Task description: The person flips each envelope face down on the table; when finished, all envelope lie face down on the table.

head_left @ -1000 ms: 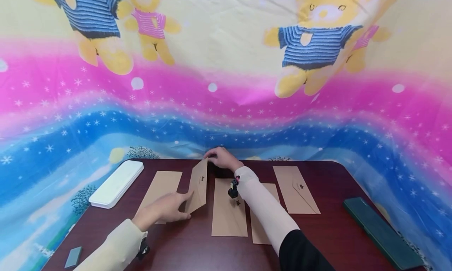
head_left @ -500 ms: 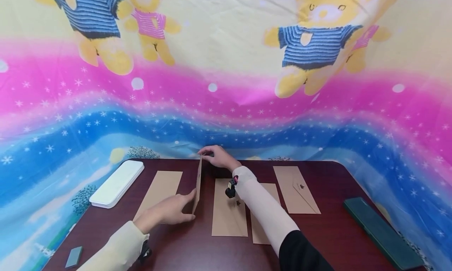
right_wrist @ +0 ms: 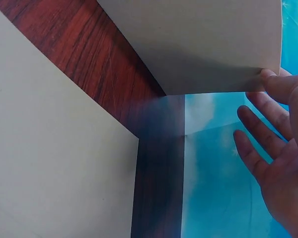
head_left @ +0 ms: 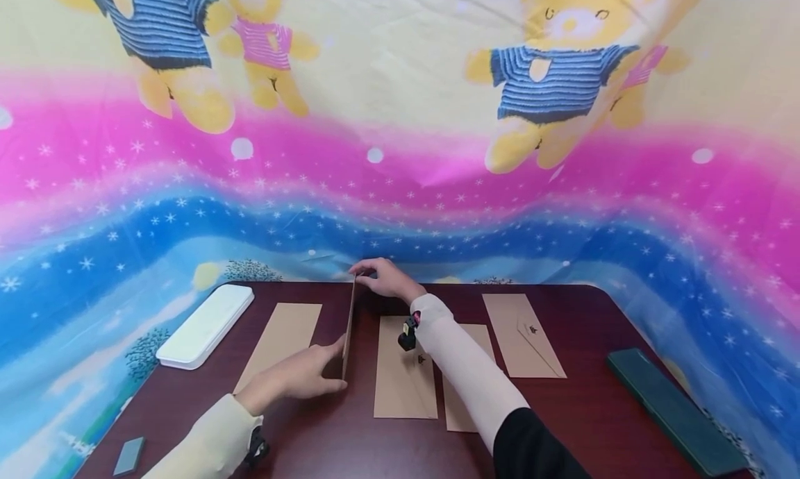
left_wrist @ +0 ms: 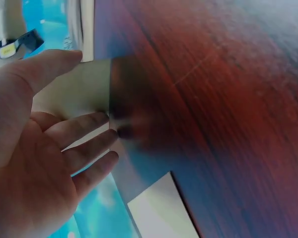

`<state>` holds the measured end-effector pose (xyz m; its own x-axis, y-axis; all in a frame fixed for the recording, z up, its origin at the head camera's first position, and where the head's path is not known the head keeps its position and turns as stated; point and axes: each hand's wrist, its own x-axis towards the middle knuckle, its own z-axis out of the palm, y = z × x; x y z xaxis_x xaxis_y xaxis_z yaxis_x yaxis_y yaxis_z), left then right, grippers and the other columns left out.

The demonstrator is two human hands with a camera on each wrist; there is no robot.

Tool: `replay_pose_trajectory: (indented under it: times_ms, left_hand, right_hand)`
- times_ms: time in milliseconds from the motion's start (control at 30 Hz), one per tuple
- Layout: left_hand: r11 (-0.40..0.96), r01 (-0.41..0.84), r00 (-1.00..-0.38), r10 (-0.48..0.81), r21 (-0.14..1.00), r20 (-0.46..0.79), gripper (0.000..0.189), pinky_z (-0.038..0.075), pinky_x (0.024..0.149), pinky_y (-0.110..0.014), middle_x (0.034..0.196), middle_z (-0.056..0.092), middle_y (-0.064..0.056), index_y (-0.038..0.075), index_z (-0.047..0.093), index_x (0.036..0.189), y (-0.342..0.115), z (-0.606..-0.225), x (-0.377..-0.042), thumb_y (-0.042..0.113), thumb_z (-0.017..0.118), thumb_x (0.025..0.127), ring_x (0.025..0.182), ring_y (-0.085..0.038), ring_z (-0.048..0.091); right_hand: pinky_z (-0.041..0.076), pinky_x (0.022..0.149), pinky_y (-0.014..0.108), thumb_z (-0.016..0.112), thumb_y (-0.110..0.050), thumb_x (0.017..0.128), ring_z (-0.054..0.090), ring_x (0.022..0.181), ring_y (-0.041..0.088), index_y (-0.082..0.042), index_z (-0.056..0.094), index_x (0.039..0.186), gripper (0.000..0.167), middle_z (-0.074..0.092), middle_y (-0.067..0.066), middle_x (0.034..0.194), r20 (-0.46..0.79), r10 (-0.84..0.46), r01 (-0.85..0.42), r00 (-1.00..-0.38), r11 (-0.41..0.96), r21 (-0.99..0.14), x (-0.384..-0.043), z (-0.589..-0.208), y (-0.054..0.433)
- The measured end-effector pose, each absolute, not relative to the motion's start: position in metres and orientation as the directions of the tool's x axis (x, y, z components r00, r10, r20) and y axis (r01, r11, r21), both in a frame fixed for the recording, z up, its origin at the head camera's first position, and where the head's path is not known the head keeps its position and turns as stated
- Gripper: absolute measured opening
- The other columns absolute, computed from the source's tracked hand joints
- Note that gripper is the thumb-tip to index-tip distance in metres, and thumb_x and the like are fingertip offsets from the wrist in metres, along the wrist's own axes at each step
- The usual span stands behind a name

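A brown paper envelope (head_left: 351, 319) stands upright, nearly edge-on to the head view. My right hand (head_left: 389, 278) pinches its far top corner between thumb and fingers. In the right wrist view, the thumb of the right hand (right_wrist: 283, 134) lies on the envelope (right_wrist: 213, 44), with the other fingers spread apart below it. At the near lower part of the envelope, my left hand (head_left: 300, 371) has its index finger against the left face and its thumb by the bottom corner. Seen from the left wrist, the fingers of the left hand (left_wrist: 44, 134) are fairly straight and the thumb stretches away from them.
Flat envelopes lie around: one on the left (head_left: 281, 333), two in the middle (head_left: 400, 389) (head_left: 459, 406), one on the right (head_left: 521, 333). A white case (head_left: 206, 326), a small grey-blue block (head_left: 128, 456) and a dark green case (head_left: 675, 406) sit near the table's sides.
The envelope has turned from showing its printed face to edge-on and upright. My right hand has shifted slightly left with it; the left hand has moved slightly right, staying at its near end.
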<state>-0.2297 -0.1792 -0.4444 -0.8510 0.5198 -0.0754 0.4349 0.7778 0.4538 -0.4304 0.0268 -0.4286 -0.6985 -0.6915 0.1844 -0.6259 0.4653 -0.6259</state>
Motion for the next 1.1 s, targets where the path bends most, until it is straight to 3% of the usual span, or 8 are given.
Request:
replay_pose_trajectory:
  times_ms: [133, 233, 467, 600, 833, 1100]
  left_hand:
    - [0.781, 0.393, -0.865, 0.493, 0.486, -0.092, 0.099, 0.044, 0.113, -0.054, 0.15, 0.056, -0.02, -0.007, 0.018, 0.161, -0.182, -0.442, -0.229, 0.036, 0.076, 0.092, 0.14, -0.034, 0.055]
    - [0.771, 0.391, -0.869, 0.489, 0.502, -0.075, 0.107, 0.044, 0.113, -0.053, 0.145, 0.062, -0.016, -0.009, 0.01, 0.161, -0.184, -0.439, -0.228, 0.037, 0.077, 0.092, 0.139, -0.032, 0.056]
    - [0.746, 0.425, -0.879, 0.475, 0.512, 0.038, 0.116, 0.054, 0.097, -0.047, 0.123, 0.067, -0.006, 0.0, 0.002, 0.164, -0.185, -0.427, -0.23, 0.038, 0.081, 0.088, 0.117, -0.025, 0.066]
    - [0.743, 0.462, -0.872, 0.48, 0.484, 0.095, 0.109, 0.055, 0.092, -0.04, 0.117, 0.064, 0.002, 0.008, 0.009, 0.166, -0.183, -0.42, -0.23, 0.039, 0.08, 0.089, 0.11, -0.017, 0.064]
    - [0.711, 0.569, -0.817, 0.544, 0.414, 0.19, 0.076, 0.055, 0.092, -0.039, 0.126, 0.062, 0.0, 0.015, 0.044, 0.157, -0.183, -0.416, -0.229, 0.039, 0.076, 0.092, 0.106, -0.017, 0.065]
    - [0.72, 0.564, -0.822, 0.539, 0.404, 0.186, 0.075, 0.054, 0.096, -0.044, 0.133, 0.061, -0.003, 0.017, 0.045, 0.157, -0.185, -0.418, -0.227, 0.04, 0.075, 0.093, 0.11, -0.021, 0.067]
  right_hand:
    - [0.051, 0.106, 0.042, 0.057, -0.021, 0.106, 0.063, 0.122, 0.023, -0.011, 0.064, 0.139, 0.035, 0.067, 0.014, 0.135, 0.188, -0.699, -0.634, -0.69, 0.459, -0.622, -0.429, -0.428, 0.025]
    - [0.052, 0.105, 0.041, 0.057, -0.021, 0.107, 0.063, 0.122, 0.022, -0.014, 0.065, 0.138, 0.033, 0.067, 0.013, 0.135, 0.19, -0.696, -0.634, -0.693, 0.461, -0.622, -0.429, -0.428, 0.024]
    - [0.051, 0.107, 0.044, 0.056, -0.019, 0.107, 0.063, 0.123, 0.024, -0.02, 0.066, 0.138, 0.033, 0.068, 0.012, 0.136, 0.199, -0.687, -0.629, -0.699, 0.458, -0.629, -0.427, -0.424, 0.023]
    - [0.05, 0.108, 0.046, 0.056, -0.019, 0.106, 0.063, 0.124, 0.025, -0.019, 0.065, 0.139, 0.034, 0.067, 0.012, 0.137, 0.19, -0.687, -0.623, -0.701, 0.46, -0.633, -0.425, -0.422, 0.021]
    - [0.052, 0.104, 0.041, 0.056, -0.021, 0.107, 0.062, 0.123, 0.022, -0.022, 0.066, 0.139, 0.034, 0.069, 0.003, 0.13, 0.168, -0.676, -0.61, -0.718, 0.493, -0.62, -0.425, -0.422, 0.02]
    - [0.051, 0.106, 0.043, 0.058, -0.021, 0.106, 0.063, 0.122, 0.023, -0.016, 0.053, 0.151, 0.046, 0.068, 0.009, 0.13, 0.187, -0.665, -0.612, -0.723, 0.49, -0.62, -0.427, -0.434, 0.02]
